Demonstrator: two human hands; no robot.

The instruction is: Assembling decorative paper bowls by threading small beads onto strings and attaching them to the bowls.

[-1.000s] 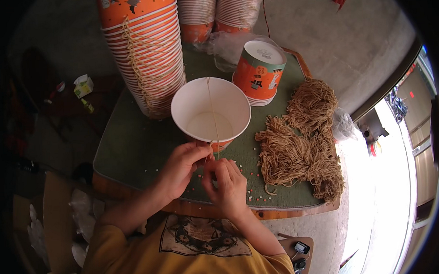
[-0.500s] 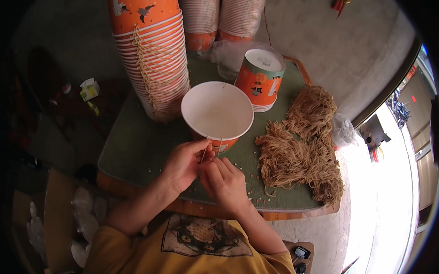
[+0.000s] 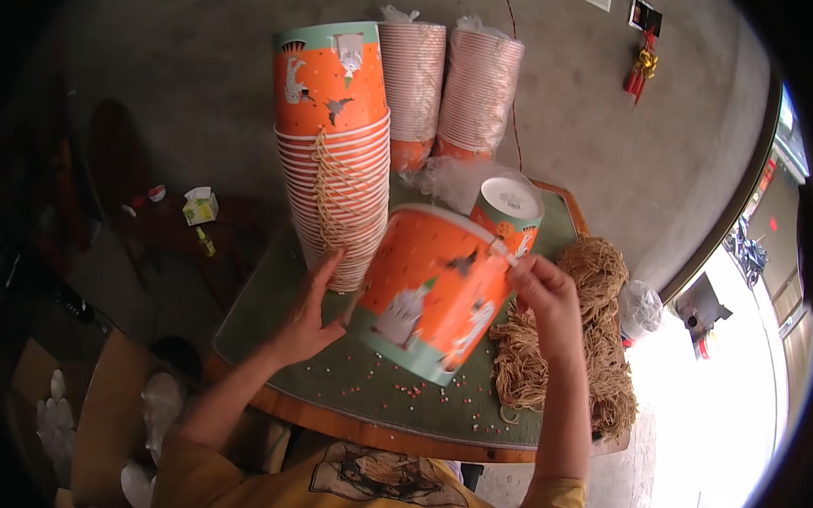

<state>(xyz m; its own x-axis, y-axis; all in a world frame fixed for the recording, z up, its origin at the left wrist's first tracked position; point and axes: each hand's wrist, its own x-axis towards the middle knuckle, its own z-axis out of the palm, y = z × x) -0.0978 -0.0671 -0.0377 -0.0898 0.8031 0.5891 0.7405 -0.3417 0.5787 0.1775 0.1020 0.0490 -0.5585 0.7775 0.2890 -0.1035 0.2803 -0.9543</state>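
An orange paper bucket (image 3: 435, 289) with a green band and printed grey figures hangs tilted over the table, its white rim up and its base toward me. The fingers of my right hand (image 3: 548, 294) pinch it at the right side of the rim. My left hand (image 3: 302, 329) is open, thumb and fingers apart, between this bucket and a tall stack of nested buckets (image 3: 297, 186). Its fingertips are by the lower part of the stack; whether they touch it I cannot tell. Looped tan cords (image 3: 329, 203) hang down the stack's side.
Bundles of tan cord (image 3: 597, 337) lie on the table's right side. An upturned bucket (image 3: 517, 205) and two plastic-wrapped stacks (image 3: 414, 83) stand behind. Small bits are scattered on the green tabletop (image 3: 322, 391). An open carton (image 3: 108, 417) sits at lower left.
The bucket, earlier standing upright with both hands at cords on its near side, is now raised and tilted in my right hand. My left hand has let go and moved left. The view has shifted upward.
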